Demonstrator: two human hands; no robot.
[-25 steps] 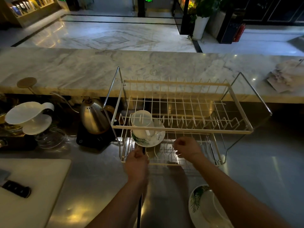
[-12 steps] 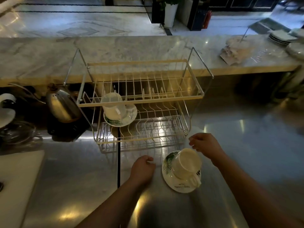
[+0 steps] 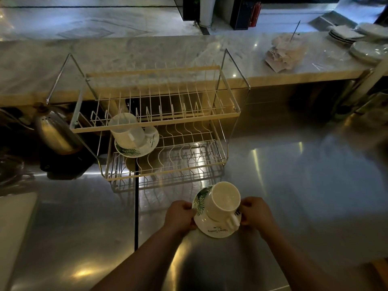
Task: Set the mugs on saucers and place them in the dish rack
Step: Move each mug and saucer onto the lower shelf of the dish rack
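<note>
A white mug (image 3: pixel 223 201) sits on a leaf-patterned saucer (image 3: pixel 212 228) over the steel counter, in front of the rack. My left hand (image 3: pixel 181 216) grips the saucer's left rim and my right hand (image 3: pixel 255 213) grips its right rim. A two-tier wire dish rack (image 3: pixel 159 120) stands behind. On its lower tier, at the left, another white mug (image 3: pixel 126 131) rests on a matching saucer (image 3: pixel 136 149).
A steel kettle (image 3: pixel 53 131) stands left of the rack on a dark base. A white board (image 3: pixel 14 225) lies at the near left. On the marble ledge at the back right are crumpled papers (image 3: pixel 284 54) and stacked plates (image 3: pixel 366 42).
Both hands left the rack and came back to the near counter. They closed on the rims of the second saucer with its mug. The view swung right and down.
</note>
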